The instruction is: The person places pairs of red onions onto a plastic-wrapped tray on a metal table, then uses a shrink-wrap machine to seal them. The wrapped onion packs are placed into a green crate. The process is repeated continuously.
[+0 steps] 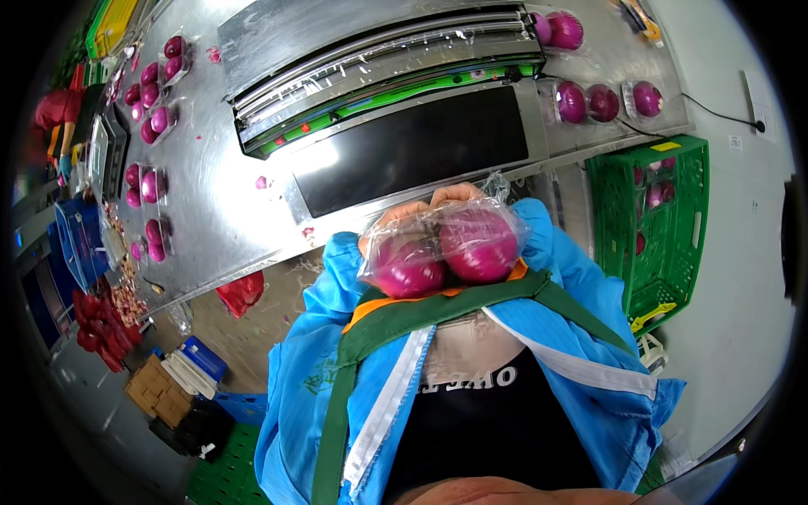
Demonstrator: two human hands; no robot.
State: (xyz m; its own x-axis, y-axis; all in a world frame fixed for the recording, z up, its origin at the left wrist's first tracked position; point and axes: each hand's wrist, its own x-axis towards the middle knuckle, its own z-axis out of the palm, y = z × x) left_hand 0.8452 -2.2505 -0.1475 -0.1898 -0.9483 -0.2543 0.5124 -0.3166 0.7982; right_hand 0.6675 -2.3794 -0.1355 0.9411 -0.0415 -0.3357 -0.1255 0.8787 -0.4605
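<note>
A pack of peeled red onions (480,246) in clear plastic film is held up close to my chest, over the near edge of the steel table. My left hand (401,214) grips its far left side, and my right hand (456,193) grips the far edge near the middle; the pack partly hides the fingers of both. Bunched film (496,185) sticks up at the pack's far right corner. Just beyond my hands lies the black plate (416,151) of a film-wrapping machine, with its metal rollers (379,57) and green front strip (404,95) behind.
Onion packs (151,184) stand along the steel table's (214,252) left part, others (571,102) at its right end. A green crate (650,227) holding onions is at right. A utility knife (645,24) lies at the far right corner. A co-worker (60,113) is at far left.
</note>
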